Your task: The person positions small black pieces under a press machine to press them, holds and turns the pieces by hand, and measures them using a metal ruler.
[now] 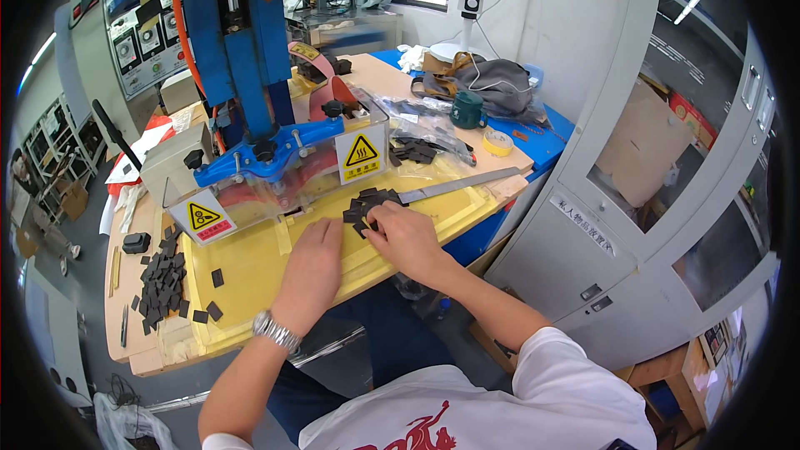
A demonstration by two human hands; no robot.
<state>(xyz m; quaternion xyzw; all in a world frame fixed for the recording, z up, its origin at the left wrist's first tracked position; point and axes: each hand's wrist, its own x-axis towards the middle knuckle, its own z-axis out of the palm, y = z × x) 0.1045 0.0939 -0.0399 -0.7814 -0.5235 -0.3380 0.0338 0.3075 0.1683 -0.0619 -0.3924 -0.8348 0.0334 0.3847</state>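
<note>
My left hand [311, 271] lies flat, fingers together, on the yellow work board [250, 271], with a metal watch on its wrist. My right hand [402, 237] rests beside it, its fingertips touching a small cluster of black rectangular pieces [367, 202] near the board's far edge. I cannot tell whether it pinches one of them. A blue press machine [250, 75] with a clear guard and yellow warning labels stands just behind both hands.
A heap of black pieces [162, 279] lies at the board's left, with a few loose ones [212, 308] nearby. A long metal ruler [458, 186] lies at right. Plastic bags, a green mug [468, 108], a tape roll [498, 142], a grey cabinet [667, 200] stand beyond.
</note>
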